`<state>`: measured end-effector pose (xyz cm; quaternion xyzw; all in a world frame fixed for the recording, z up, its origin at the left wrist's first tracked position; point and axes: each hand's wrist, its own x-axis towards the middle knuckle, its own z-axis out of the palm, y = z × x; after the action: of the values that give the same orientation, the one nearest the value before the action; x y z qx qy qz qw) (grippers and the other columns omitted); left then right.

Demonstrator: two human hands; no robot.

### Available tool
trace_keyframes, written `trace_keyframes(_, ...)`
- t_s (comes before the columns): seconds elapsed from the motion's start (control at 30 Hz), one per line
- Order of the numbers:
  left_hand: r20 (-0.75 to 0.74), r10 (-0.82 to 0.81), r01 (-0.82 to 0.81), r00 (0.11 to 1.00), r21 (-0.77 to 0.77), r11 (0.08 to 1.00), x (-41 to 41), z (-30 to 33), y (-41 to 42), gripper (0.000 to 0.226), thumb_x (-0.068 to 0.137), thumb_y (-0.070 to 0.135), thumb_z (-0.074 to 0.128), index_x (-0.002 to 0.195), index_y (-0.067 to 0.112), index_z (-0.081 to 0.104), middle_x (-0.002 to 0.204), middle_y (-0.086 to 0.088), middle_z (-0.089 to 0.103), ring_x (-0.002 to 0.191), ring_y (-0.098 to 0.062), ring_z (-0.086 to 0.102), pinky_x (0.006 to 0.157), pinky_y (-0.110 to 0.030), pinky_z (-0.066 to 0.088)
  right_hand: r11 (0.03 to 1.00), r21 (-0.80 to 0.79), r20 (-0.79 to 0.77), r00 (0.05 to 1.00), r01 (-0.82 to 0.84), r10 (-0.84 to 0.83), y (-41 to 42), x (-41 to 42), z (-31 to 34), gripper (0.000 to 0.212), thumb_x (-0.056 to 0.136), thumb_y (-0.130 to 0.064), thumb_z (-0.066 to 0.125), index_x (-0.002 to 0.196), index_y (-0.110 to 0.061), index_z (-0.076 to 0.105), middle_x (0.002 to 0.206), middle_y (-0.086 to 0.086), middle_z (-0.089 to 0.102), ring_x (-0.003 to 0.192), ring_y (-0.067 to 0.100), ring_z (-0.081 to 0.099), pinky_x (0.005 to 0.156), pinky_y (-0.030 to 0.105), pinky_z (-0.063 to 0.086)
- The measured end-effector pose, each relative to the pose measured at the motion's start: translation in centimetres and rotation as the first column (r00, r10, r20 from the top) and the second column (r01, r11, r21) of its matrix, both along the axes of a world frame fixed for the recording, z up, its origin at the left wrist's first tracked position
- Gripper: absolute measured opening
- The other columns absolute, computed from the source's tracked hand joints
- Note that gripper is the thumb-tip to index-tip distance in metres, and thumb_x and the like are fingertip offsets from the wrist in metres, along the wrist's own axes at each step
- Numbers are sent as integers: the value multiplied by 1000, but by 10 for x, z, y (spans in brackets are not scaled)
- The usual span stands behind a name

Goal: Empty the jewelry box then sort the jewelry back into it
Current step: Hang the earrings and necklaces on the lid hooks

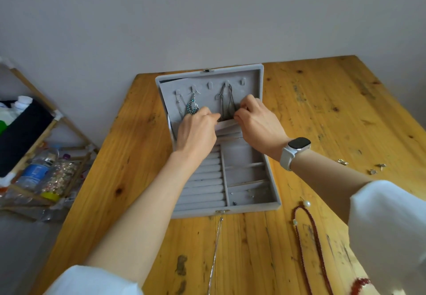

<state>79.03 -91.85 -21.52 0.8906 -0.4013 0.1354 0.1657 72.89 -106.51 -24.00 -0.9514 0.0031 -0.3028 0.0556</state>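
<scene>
A grey velvet jewelry box point(273, 200) stands open on the wooden table point(322, 115), its lid upright against the wall. From the lid's hooks hang a thin chain point(178, 106), blue beaded earrings point(192, 107) and a dark necklace point(227, 106). My left hand point(196, 131) and my right hand point(258, 119) both pinch the edge of the lid's grey pocket point(227, 125), where the dark necklace's lower end goes in. Ring rolls point(202, 186) fill the tray's left side. Small studs point(242, 196) lie in the front right compartment.
A silver chain point(215, 248) lies on the table in front of the box. A red bead necklace point(309, 244) with a pearl earring point(306, 203) lies at the right front. Small gold pieces point(359, 167) sit further right. A bamboo rack point(34, 156) with bottles stands left of the table.
</scene>
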Motion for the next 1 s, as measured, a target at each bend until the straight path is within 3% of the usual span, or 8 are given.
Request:
trace_keyframes(0.1, -24, 59, -61, 998, -124, 990, 3, -1, -2, 18, 89, 5, 52, 99, 7, 67, 98, -13, 65, 86, -38, 61, 69, -44, 49, 995, -93, -38, 998, -43, 40, -1, -7, -2, 21, 63, 10, 55, 82, 6, 64, 84, 23, 56, 70, 40, 55, 48, 34, 47)
trace_keyframes(0.2, 33, 83, -78, 996, -147, 986, 2, -4, -5, 8, 79, -1, 62, 81, 6, 66, 84, -14, 64, 63, -38, 61, 52, -37, 45, 999, -26, -21, 999, -32, 32, -3, -10, 0, 31, 68, 12, 55, 97, 3, 61, 83, 21, 58, 75, 38, 57, 45, 34, 45)
trace_keyframes(0.33, 150, 102, -84, 983, -118, 989, 0, -9, -5, 7, 72, 7, 72, 68, 9, 66, 64, -9, 62, 45, -33, 57, 41, -27, 38, 1000, 14, 45, 999, 20, -21, -3, -8, 3, 9, 82, -6, 51, 83, -5, 60, 66, 10, 63, 61, 30, 56, 45, 29, 41)
trace_keyframes(0.43, 297, 73, -50, 952, -84, 995, -3, -14, -3, 25, 84, 23, 54, 64, 12, 63, 55, -3, 62, 48, -26, 58, 49, -26, 41, 997, -15, 71, 994, 79, -78, 0, 1, -2, 28, 83, -21, 42, 67, -8, 61, 54, 5, 60, 54, 27, 53, 44, 25, 38)
trace_keyframes(0.5, 335, 62, -51, 940, -42, 998, -5, -20, 0, 30, 86, 25, 45, 64, 14, 61, 57, -3, 63, 57, -26, 58, 60, -32, 38, 995, -39, 58, 994, 97, -94, 4, 3, -5, 34, 83, -24, 42, 63, -7, 63, 61, 7, 60, 56, 28, 53, 45, 26, 41)
trace_keyframes(0.67, 372, 78, -117, 925, 84, 990, -9, -27, 1, 6, 69, 12, 67, 65, 13, 62, 61, -4, 65, 76, -27, 57, 66, -35, 24, 998, -40, 24, 999, 46, -45, 4, -1, -11, 21, 82, -11, 50, 69, 0, 61, 82, 17, 54, 66, 33, 50, 52, 37, 45)
trace_keyframes(0.8, 369, 73, -93, 926, 36, 995, -8, -28, -1, 11, 61, 2, 69, 65, 10, 62, 59, -6, 63, 72, -29, 57, 67, -35, 25, 989, -150, -29, 999, 14, -19, -1, -7, -10, 29, 79, -13, 41, 94, -3, 63, 80, 12, 62, 71, 32, 54, 57, 34, 46)
trace_keyframes(1.0, 342, 9, -21, 940, 30, 999, -2, -25, -3, 18, 59, -7, 66, 66, 8, 59, 64, -8, 58, 55, -29, 55, 73, -35, 27, 983, -182, -61, 998, -14, 3, -3, -7, -4, 20, 68, -2, 62, 89, -3, 64, 77, 13, 63, 71, 33, 56, 58, 34, 44)
